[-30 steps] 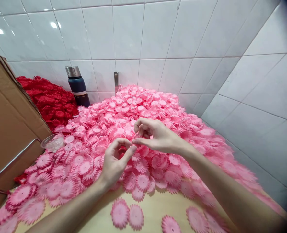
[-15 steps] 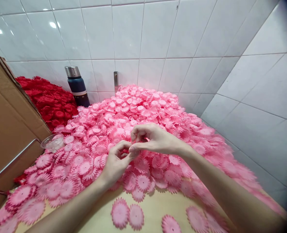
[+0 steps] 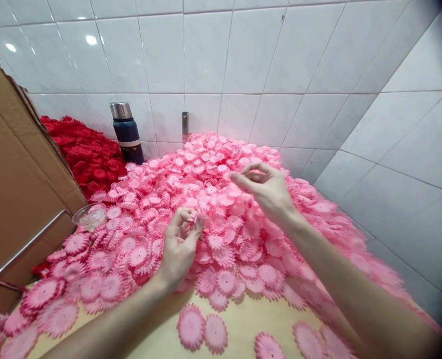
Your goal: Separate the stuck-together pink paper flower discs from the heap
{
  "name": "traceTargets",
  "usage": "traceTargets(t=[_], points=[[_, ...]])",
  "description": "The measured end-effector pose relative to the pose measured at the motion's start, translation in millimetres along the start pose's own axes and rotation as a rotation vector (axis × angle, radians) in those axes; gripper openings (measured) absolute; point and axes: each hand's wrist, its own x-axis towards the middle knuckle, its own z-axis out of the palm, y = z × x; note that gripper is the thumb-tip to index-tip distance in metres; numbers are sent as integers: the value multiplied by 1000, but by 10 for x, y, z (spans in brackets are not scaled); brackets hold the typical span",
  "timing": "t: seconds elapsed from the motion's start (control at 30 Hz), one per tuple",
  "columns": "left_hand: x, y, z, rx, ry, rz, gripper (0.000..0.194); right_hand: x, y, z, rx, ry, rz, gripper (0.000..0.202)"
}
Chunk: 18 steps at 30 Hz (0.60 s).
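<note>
A large heap of pink flower-shaped pieces with toothed edges (image 3: 213,199) spreads over the pale tabletop (image 3: 157,329). Over its middle, my left hand (image 3: 179,244) is closed, thumb and fingers pinching a small, pale pinkish thing too small to name. Higher and to the right, my right hand (image 3: 268,192) hovers above the heap, its thumb and forefinger tips close together. Whether anything is between those fingertips is too small to tell. The two hands are apart. Several loose pink pieces (image 3: 216,333) lie flat near the front edge.
A dark blue bottle (image 3: 128,134) stands at the back, beside a heap of red pieces (image 3: 90,152). On the left are a cardboard box (image 3: 19,164), a bent metal rod (image 3: 32,243) and a clear plastic cup (image 3: 90,217). White tiled walls (image 3: 206,55) rise behind and to the right.
My hands, which were touching at the fingertips, have separated. My right hand has moved up and to the right, while my left stays over the heap. The view has shifted slightly.
</note>
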Motion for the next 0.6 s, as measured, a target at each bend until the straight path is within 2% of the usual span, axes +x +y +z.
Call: traceTargets(t=[0.07,0.13,0.27,0.33,0.43,0.6], points=[[-11,22,7,17,19,-25,20,30,-16,-114,-63,50,24,29],[-6,27,10,40,53,-65,19,39,-45,-180,-120,17,68,29],[41,-15,-14,62,184,-82,22,16,-117,-157,-151,-146,153,29],[53,-26,-28,68,211,-75,22,-1,-147,-116,-141,-253,197,34],[32,-2,-24,60,157,-40,18,-40,-178,-62,-159,-359,208,39],[-45,53,24,58,-9,0,16,-144,-194,61,-197,-405,112,32]])
